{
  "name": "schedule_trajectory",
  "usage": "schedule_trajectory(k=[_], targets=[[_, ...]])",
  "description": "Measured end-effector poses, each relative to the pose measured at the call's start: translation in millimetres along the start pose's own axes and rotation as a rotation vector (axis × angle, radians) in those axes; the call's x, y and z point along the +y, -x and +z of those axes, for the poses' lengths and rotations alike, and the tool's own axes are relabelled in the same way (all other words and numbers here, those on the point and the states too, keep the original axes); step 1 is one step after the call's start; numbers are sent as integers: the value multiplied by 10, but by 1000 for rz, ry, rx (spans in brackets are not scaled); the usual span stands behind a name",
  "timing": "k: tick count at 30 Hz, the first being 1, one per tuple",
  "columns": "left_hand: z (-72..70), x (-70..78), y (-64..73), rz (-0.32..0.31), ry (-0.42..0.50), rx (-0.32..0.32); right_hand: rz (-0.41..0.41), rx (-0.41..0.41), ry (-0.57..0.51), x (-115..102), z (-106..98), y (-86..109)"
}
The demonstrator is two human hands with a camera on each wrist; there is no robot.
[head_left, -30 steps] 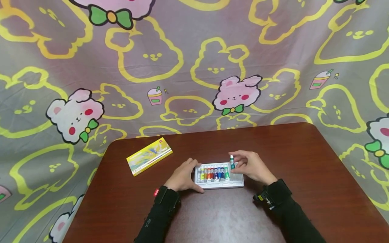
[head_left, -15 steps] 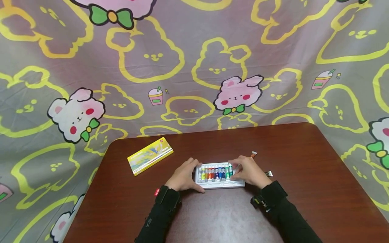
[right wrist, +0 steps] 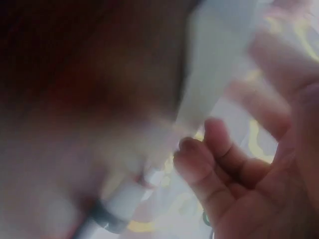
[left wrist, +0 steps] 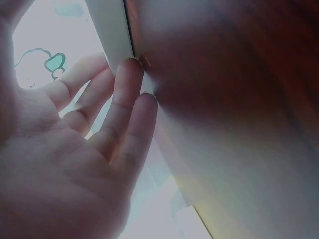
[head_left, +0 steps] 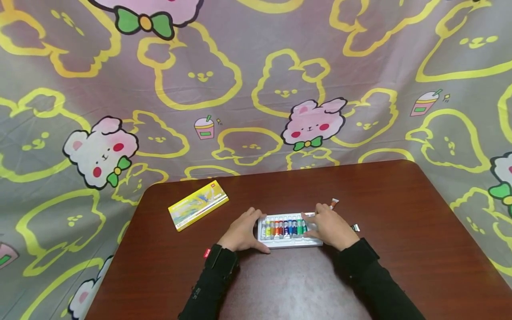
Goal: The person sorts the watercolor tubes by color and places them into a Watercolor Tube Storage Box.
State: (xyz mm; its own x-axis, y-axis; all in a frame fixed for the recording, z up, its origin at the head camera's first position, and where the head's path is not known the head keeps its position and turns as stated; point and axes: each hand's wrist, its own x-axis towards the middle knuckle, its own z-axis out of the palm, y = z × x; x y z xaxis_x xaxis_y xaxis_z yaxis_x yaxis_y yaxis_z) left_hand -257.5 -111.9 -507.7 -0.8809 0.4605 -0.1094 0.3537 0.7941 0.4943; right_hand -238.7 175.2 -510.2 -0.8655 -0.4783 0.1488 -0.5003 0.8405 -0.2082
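Observation:
A white plastic tray (head_left: 280, 244) lies on the table with a row of coloured paint tubes in it. My left hand (head_left: 242, 229) grips the tray's left end, fingers at the back corner and thumb along the front. In the left wrist view, fingertips (left wrist: 130, 67) touch the tray's pale side. My right hand (head_left: 334, 226) is over the tray's right part, its index finger and thumb at the ends of a dark green paint tube (head_left: 305, 227) at the row's right end. The hand partly hides this tube. The right wrist view is blurred.
An orange-brown paint tube (head_left: 334, 203) and a dark paint tube with a pale end (head_left: 355, 228) lie right of the tray, partly behind the right hand. A yellow box (head_left: 198, 205) lies at the back left of the brown table (head_left: 400, 213). A patterned cloth (head_left: 240, 111) hangs behind.
My right hand has lowered the dark green tube from above the tray into the row. It has since shifted slightly right. The left hand keeps its place on the tray.

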Motion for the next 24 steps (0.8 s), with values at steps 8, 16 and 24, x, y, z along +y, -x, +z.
schedule_trajectory(k=[8,16,24], targets=[[-7,-13,17,-5,-6,1,-46,24,42,-33,-8,10],[19,-20,8,-3,-13,1,138,-17,-130,211,-119,18],[15,-2,-8,-2,-9,-9,100,43,-90,636,-148,127]])
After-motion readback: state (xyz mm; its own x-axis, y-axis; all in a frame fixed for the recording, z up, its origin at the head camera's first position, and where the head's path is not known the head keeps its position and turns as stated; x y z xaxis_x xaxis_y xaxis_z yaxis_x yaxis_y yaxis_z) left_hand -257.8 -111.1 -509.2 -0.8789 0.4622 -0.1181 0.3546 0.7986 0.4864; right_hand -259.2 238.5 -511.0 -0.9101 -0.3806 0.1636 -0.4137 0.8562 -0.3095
